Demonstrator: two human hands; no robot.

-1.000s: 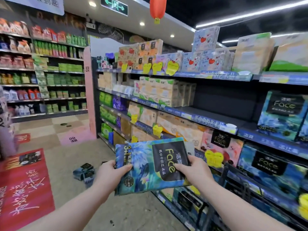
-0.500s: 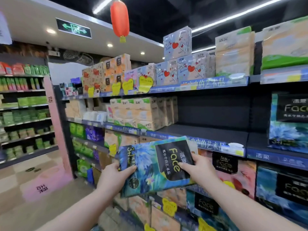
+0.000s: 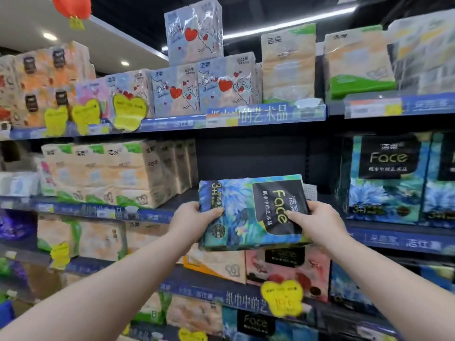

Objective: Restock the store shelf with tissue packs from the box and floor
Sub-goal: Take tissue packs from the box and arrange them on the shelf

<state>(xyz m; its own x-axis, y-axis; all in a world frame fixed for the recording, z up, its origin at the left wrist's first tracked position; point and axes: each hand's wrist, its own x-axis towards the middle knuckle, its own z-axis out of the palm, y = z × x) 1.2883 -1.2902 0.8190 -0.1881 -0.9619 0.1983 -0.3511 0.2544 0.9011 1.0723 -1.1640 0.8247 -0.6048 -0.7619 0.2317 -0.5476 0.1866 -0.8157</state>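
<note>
Left hand (image 3: pixel 190 221) and right hand (image 3: pixel 312 222) clamped on either end of the blue tissue pack (image 3: pixel 246 212), I'm holding it flat before the bare shelf (image 3: pixel 183 201), ready to slide beside matching packs (image 3: pixel 384 178).

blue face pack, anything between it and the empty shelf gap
Nothing visible: the left hand and right hand hold the blue Face pack before the bare gap between beige packs and shelved Face packs.

Red lantern (image 3: pixel 71 6), yellow price tags (image 3: pixel 129 112)
</note>
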